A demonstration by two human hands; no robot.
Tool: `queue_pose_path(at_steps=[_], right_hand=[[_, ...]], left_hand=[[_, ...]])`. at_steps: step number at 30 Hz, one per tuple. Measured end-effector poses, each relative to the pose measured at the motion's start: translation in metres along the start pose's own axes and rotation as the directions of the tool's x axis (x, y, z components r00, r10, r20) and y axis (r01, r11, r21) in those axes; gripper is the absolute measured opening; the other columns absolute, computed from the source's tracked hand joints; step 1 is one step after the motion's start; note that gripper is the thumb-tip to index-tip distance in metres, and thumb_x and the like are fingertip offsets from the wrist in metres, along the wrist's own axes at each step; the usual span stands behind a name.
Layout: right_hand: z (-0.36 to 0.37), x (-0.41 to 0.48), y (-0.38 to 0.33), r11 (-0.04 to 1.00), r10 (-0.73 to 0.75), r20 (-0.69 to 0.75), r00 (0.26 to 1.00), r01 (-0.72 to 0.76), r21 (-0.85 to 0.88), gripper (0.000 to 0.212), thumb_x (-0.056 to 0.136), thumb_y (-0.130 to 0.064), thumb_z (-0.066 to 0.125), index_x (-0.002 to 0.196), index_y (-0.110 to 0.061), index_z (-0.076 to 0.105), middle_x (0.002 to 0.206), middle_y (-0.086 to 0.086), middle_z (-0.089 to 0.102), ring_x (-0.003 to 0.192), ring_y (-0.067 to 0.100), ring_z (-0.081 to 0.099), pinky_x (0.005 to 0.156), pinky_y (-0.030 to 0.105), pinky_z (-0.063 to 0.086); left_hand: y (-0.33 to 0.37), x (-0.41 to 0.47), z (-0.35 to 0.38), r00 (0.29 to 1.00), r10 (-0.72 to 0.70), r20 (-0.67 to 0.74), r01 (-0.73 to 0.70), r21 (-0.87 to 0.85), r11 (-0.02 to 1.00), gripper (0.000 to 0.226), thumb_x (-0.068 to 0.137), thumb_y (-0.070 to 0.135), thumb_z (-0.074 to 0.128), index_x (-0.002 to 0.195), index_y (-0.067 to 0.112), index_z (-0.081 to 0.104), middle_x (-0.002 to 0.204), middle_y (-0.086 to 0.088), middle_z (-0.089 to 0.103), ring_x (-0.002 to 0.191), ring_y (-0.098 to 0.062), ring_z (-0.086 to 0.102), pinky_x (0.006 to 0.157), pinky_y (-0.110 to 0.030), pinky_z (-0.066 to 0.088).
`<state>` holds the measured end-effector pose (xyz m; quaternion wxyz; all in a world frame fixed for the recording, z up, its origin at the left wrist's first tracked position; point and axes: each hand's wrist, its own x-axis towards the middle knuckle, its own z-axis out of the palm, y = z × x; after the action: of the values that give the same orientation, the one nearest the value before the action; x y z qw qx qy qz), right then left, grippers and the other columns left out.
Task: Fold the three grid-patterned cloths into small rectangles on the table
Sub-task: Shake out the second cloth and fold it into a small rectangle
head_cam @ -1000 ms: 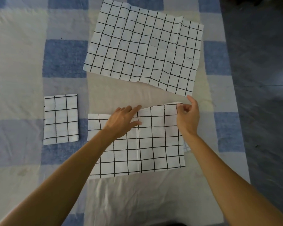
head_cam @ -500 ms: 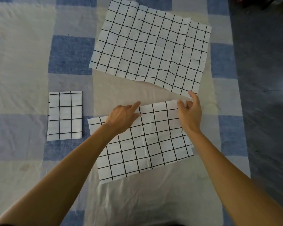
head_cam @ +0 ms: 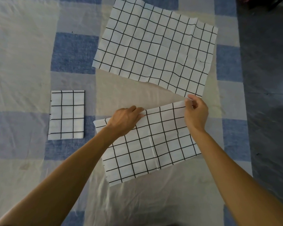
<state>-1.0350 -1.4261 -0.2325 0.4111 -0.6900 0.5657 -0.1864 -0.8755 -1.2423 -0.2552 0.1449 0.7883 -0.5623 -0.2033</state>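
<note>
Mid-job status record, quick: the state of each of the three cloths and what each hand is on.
finished cloth: small rectangle, lying left, apart from the others
half-folded cloth: nearest the person, tilted, both hands at its far edge
unfolded cloth: spread out at the far side, wrinkled
left hand: on the far edge midway; grip unclear
right hand: pinches the far right corner

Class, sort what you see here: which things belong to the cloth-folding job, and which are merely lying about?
Belongs to the job: folded cloth, half-folded cloth, unfolded cloth, left hand, right hand.
Just there: checked table cover, dark floor.
</note>
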Motion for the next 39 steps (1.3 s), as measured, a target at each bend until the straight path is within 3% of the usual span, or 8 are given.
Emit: queue_pose_path(at_steps=[4, 7, 10, 15, 27, 31, 34, 39], right_hand=[[0.007, -0.009, 0.003, 0.927, -0.27, -0.027, 0.962, 0.252, -0.278, 0.026, 0.092, -0.018, 0.056, 0.117, -0.013, 0.061, 0.115, 0.008, 0.059, 0.11, 0.02, 0.051, 0.094, 0.029, 0.041], [0.02, -0.019, -0.007, 0.732, -0.537, 0.226, 0.813, 0.582, -0.355, 0.025, 0.089, -0.024, 0.057, 0.112, -0.015, 0.064, 0.115, 0.008, 0.056, 0.115, 0.024, 0.048, 0.099, 0.039, 0.034], [0.038, -0.028, -0.023, 0.588, -0.539, 0.488, 0.687, 0.721, -0.366, 0.029, 0.088, -0.033, 0.056, 0.113, -0.021, 0.065, 0.117, 0.003, 0.057, 0.123, 0.024, 0.044, 0.109, 0.046, 0.022], [0.056, -0.035, -0.038, 0.591, -0.518, 0.537, 0.666, 0.732, -0.339, 0.018, 0.09, -0.031, 0.059, 0.101, -0.022, 0.071, 0.11, 0.001, 0.063, 0.123, 0.024, 0.046, 0.111, 0.047, 0.01], [0.039, -0.014, -0.034, 0.62, -0.428, 0.527, 0.734, 0.663, -0.42, 0.014, 0.091, -0.031, 0.06, 0.092, -0.025, 0.072, 0.096, -0.006, 0.068, 0.109, 0.019, 0.053, 0.109, 0.048, 0.024], [0.062, -0.024, -0.046, 0.573, -0.454, 0.615, 0.645, 0.74, -0.352, 0.026, 0.091, -0.038, 0.059, 0.111, -0.025, 0.068, 0.109, -0.004, 0.066, 0.117, 0.021, 0.05, 0.106, 0.042, 0.03], [0.081, -0.028, -0.056, 0.542, -0.496, 0.636, 0.592, 0.783, -0.306, 0.019, 0.093, -0.036, 0.058, 0.098, -0.023, 0.071, 0.098, -0.005, 0.066, 0.109, 0.02, 0.052, 0.103, 0.04, 0.031], [0.087, -0.022, -0.057, 0.555, -0.499, 0.597, 0.628, 0.761, -0.337, 0.018, 0.094, -0.031, 0.057, 0.098, -0.019, 0.07, 0.102, -0.002, 0.066, 0.109, 0.022, 0.054, 0.105, 0.042, 0.032]], left_hand=[[-0.003, 0.0, -0.006, 1.0, 0.002, -0.024, -0.002, 0.015, 1.0, 0.037, 0.1, 0.031, 0.035, 0.126, 0.012, 0.053, 0.097, -0.01, 0.063, 0.074, -0.033, 0.061, 0.066, -0.039, 0.05], [-0.004, 0.003, -0.011, 0.999, 0.036, -0.025, -0.035, 0.034, 0.999, 0.033, 0.1, 0.03, 0.038, 0.119, 0.011, 0.058, 0.091, -0.01, 0.064, 0.073, -0.033, 0.06, 0.064, -0.038, 0.047], [-0.002, 0.006, -0.015, 0.997, 0.066, -0.051, -0.064, 0.039, 0.997, 0.035, 0.099, 0.032, 0.037, 0.107, 0.009, 0.062, 0.079, -0.009, 0.061, 0.063, -0.031, 0.058, 0.055, -0.035, 0.045], [-0.001, 0.007, -0.023, 0.988, 0.049, -0.148, -0.055, -0.035, 0.998, 0.027, 0.096, 0.029, 0.047, 0.087, 0.008, 0.063, 0.069, -0.006, 0.056, 0.055, -0.026, 0.053, 0.049, -0.029, 0.037], [-0.035, -0.013, -0.029, 0.978, -0.025, -0.205, 0.023, -0.014, 1.0, 0.006, 0.087, 0.005, 0.062, 0.086, 0.009, 0.067, 0.073, -0.006, 0.066, 0.06, -0.026, 0.057, 0.071, -0.036, 0.043], [-0.03, -0.008, -0.03, 0.98, 0.018, -0.197, -0.008, 0.049, 0.999, 0.015, 0.077, -0.002, 0.069, 0.086, 0.009, 0.066, 0.07, -0.005, 0.063, 0.057, -0.024, 0.054, 0.069, -0.035, 0.044], [-0.028, -0.007, -0.032, 0.977, 0.045, -0.206, -0.035, 0.054, 0.998, 0.014, 0.075, -0.004, 0.07, 0.084, 0.007, 0.068, 0.068, -0.006, 0.062, 0.055, -0.026, 0.054, 0.068, -0.036, 0.046], [-0.057, -0.024, -0.039, 0.959, -0.083, -0.27, 0.105, 0.069, 0.992, 0.013, 0.083, 0.004, 0.065, 0.095, 0.008, 0.066, 0.081, -0.01, 0.067, 0.069, -0.029, 0.062, 0.076, -0.04, 0.045]])
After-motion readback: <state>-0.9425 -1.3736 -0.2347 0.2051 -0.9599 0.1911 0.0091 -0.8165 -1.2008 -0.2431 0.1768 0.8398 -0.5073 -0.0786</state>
